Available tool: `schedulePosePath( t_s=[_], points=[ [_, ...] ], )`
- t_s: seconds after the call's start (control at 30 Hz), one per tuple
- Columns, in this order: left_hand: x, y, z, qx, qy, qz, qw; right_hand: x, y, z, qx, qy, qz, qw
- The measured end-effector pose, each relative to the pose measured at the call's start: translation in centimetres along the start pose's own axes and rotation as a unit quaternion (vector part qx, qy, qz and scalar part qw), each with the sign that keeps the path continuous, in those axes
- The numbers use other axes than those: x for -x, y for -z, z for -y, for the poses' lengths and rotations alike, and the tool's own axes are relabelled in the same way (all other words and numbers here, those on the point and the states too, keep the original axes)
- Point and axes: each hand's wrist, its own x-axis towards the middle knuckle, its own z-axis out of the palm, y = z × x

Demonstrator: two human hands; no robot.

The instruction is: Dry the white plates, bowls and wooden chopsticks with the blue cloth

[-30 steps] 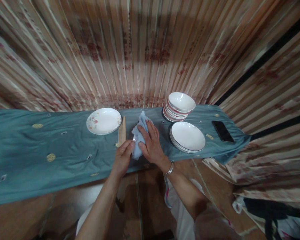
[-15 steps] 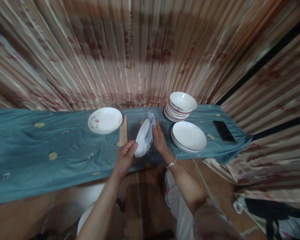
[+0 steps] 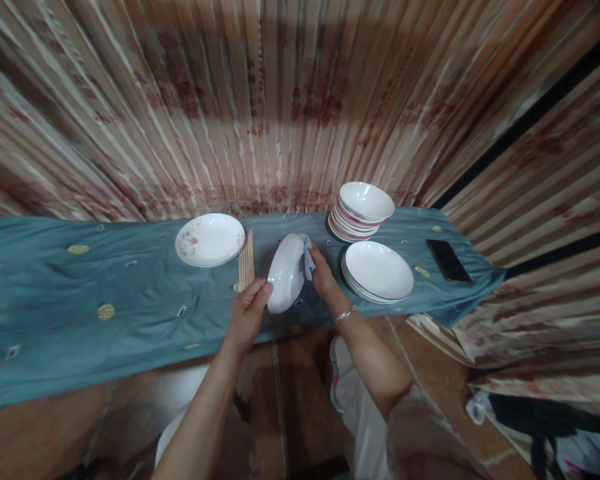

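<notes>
- Head view: the left hand [image 3: 250, 308] pinches the left rim of a glossy white, round ceramic dish [image 3: 284, 279], tilted above the teal patterned fabric tablecloth [image 3: 145, 293].
- The right hand [image 3: 323, 272] holds a bunched light-blue fabric cloth [image 3: 309, 259] at the dish's right edge.
- A second ago the cloth lay spread over the dish; now the outside shows, so wiping has probably moved there, though blur obscures the contact.

1. Centre: the dish [image 3: 283, 277] and right hand [image 3: 324, 275] hide part of the cloth [image 3: 309, 259].
2. Centre: some of the left hand's [image 3: 249, 308] fingers are hidden.
3. Right of centre: the top plate [image 3: 379, 270] covers most of those beneath.
4. Left edge: the surface [image 3: 45, 287] is cut off.
5. Top: the curtain [image 3: 210, 87] is cut off, its print blurred.
</notes>
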Motion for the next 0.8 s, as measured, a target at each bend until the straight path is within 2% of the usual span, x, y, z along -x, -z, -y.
schedulePosePath(
  t_s=[0.23,0.4,0.5,0.8],
  points=[
    [-0.2,-0.3,-0.8,0.118,0.031,-0.022,0.992,0.1,-0.1,-0.7,-0.030,-0.003,-0.015,0.999],
    [-0.7,0.3,-1.6,0.213,0.066,-0.084,0.971,0.6,-0.5,-1.3,-0.056,-0.064,-0.006,0.996],
    [-1.0,1.1,-1.5,0.261,0.078,-0.123,0.954,1.1,-0.9,-1.5,-0.062,-0.069,-0.014,0.996],
    [-2.1,1.8,-0.9,0.323,0.083,-0.201,0.921,3.3,-1.3,-0.8,0.084,-0.023,-0.041,0.995]
  ],
)
